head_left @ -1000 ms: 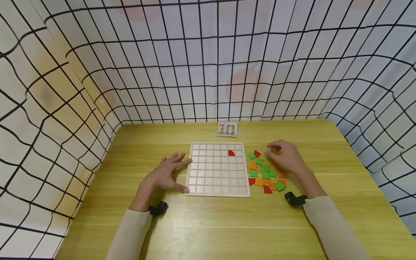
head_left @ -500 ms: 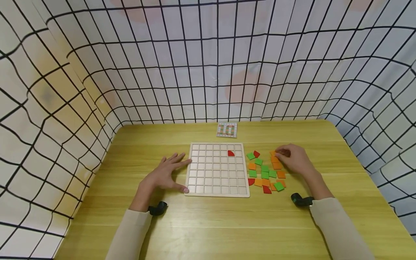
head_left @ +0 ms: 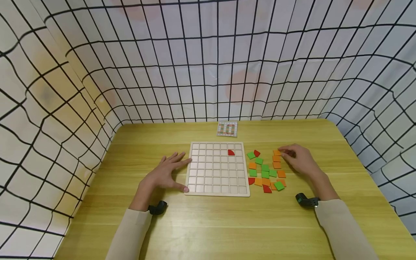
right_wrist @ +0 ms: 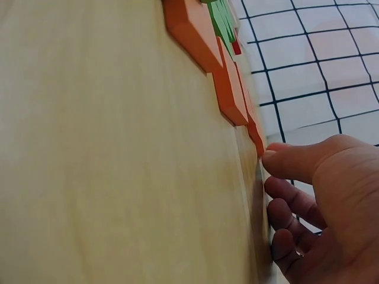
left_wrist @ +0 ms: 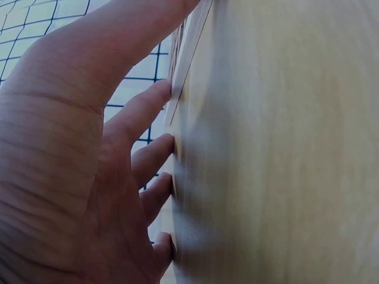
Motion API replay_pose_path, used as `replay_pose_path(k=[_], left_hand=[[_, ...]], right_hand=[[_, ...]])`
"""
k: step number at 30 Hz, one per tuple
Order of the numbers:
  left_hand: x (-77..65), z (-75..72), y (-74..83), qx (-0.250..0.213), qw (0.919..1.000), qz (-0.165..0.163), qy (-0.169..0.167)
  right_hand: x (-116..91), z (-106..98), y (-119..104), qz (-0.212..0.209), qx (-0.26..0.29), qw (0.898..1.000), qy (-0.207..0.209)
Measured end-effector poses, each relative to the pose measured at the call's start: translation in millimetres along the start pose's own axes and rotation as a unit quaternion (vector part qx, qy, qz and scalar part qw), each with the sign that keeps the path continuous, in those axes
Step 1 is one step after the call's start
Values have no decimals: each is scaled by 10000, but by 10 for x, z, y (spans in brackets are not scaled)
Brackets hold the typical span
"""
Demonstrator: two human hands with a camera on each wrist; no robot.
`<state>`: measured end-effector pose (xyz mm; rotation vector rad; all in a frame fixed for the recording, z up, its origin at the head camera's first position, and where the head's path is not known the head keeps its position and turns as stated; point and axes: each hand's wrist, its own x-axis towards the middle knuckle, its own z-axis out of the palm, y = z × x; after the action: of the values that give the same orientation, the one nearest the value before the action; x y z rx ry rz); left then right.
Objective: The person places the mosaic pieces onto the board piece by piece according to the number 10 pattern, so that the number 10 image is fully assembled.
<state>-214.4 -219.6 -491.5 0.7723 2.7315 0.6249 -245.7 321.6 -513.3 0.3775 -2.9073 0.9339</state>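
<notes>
My left hand (head_left: 164, 174) lies spread beside the pale gridded board (head_left: 215, 194), with index fingertip at its left edge and thumb on the near left corner. In the left wrist view the fingers of the left hand (left_wrist: 121, 160) reach down to the tabletop. A red quarter-round tile (head_left: 231, 152) sits in one cell near the board's far right. Right of the tiles, my right hand (head_left: 301, 159) pinches the right edge of the farthest orange square tile (head_left: 277, 153) between thumb and index finger. The right wrist view shows the thumb (right_wrist: 290, 161) at that tile's edge, other fingers curled.
Loose tiles lie between board and right hand: several green squares (head_left: 265, 167), orange squares (head_left: 281, 174) and red quarter-rounds (head_left: 267, 189). A small pattern card (head_left: 227, 129) lies beyond the board. Grid-patterned cloth (head_left: 201, 72) rises behind the wooden table (head_left: 214, 231).
My right hand has come down to the orange tiles, then moved right, and the farthest orange tile has shifted right into line with the others. The left hand has stayed put.
</notes>
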Motion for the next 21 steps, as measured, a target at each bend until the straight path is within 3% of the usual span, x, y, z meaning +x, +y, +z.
replay_pose_path(k=[21], left_hand=[[6, 2, -20, 1, 10000, -4, -21]], right_hand=[[96, 7, 10, 163, -114, 9990, -406]])
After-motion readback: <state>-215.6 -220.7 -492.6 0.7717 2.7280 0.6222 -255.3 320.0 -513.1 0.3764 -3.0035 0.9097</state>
